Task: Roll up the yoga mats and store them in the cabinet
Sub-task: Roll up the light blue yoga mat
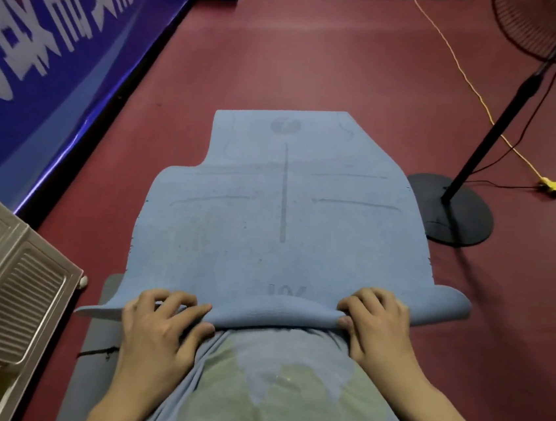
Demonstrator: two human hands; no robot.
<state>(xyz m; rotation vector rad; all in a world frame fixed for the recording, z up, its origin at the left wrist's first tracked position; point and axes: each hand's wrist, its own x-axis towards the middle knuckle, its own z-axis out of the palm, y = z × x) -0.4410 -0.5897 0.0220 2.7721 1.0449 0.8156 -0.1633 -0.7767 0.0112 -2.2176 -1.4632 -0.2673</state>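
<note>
At near left stands a ribbed metal cabinet [6, 271]. The left hand [161, 328] and right hand [377, 327] each grip the near edge of the blue yoga mat [279, 217], whose long axis runs away from them across the red floor [320, 60]. A fan stand [452, 208] sits at right.

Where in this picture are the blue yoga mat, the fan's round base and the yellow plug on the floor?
blue yoga mat [283, 211]: head view, on its flat middle by the printed centre line.
fan base [457, 222]: head view, on the black disc beside the pole.
yellow plug [553, 185]: head view, on its yellow body.
</note>
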